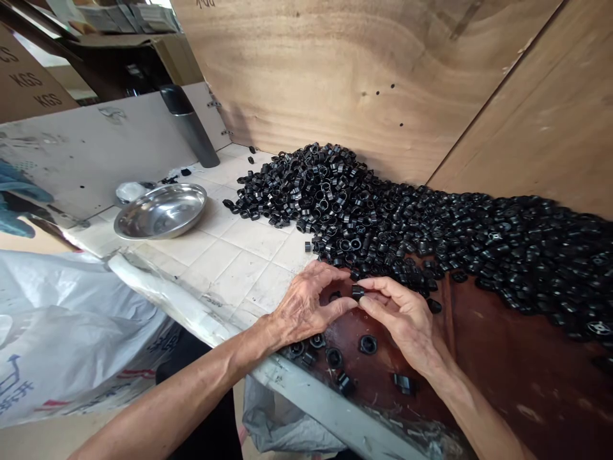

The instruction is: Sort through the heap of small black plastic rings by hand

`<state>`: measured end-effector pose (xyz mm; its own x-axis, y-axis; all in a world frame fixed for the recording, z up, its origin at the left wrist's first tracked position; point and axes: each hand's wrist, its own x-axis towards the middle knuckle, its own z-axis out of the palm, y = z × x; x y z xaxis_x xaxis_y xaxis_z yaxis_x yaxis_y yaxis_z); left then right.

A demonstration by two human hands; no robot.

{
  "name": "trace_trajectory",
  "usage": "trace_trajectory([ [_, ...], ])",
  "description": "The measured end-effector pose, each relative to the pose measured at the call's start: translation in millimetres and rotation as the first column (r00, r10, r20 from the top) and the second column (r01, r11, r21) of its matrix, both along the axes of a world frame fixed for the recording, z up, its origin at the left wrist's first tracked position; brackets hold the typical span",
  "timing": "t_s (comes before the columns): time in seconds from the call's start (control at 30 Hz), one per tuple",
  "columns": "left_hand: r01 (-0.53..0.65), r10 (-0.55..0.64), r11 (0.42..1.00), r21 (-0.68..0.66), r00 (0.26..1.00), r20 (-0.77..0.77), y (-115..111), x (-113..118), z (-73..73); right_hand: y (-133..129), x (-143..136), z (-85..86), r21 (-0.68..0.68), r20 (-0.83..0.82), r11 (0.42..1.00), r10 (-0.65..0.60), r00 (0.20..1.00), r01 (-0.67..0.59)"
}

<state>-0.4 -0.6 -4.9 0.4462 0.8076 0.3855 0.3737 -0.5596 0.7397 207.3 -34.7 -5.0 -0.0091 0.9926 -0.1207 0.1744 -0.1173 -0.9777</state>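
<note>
My left hand (316, 300) and my right hand (400, 313) meet over the brown sheet in front of a big heap. Between their fingertips is a small black plastic cap (357, 292). The thumb and index finger of the right hand pinch it, and the left fingers close on it from the other side. Under the left palm another black part shows partly. Several loose black caps (334, 358) lie on the brown sheet nearer to me, some with their hollow side up. Behind the hands rises the heap of black plastic parts (325, 185), many of them ring-shaped.
A shallow steel bowl (163, 214) stands on the white tiled tabletop (239, 275) at left. Behind it are a dark grey flask (191, 128) and a low panel. Plywood (359, 76) walls the back. White sacks (62, 319) fill the lower left, and a blue glove (19, 191) hangs at the edge.
</note>
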Motion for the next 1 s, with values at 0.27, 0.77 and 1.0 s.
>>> trace_trajectory([
  [0.27, 0.198, -0.202, 0.979, 0.035, 0.966, 0.163, 0, -4, 0.2, -9, -11, 13.9, -0.043, 0.07, 0.999, -0.011, 0.997, 0.014],
  [0.77, -0.051, 0.002, 0.979, -0.197, 0.971, -0.239, 3, -6, -0.4, 7, 17, -15.8, 0.313, 0.596, 0.942, -0.093, 0.798, -0.124],
  [1.0, 0.013, -0.028, 0.998, -0.058, 0.968, -0.251, 0, -1, -8.2, 13, 6, -21.5, 0.371, 0.697, 0.895, -0.09, 0.712, -0.249],
])
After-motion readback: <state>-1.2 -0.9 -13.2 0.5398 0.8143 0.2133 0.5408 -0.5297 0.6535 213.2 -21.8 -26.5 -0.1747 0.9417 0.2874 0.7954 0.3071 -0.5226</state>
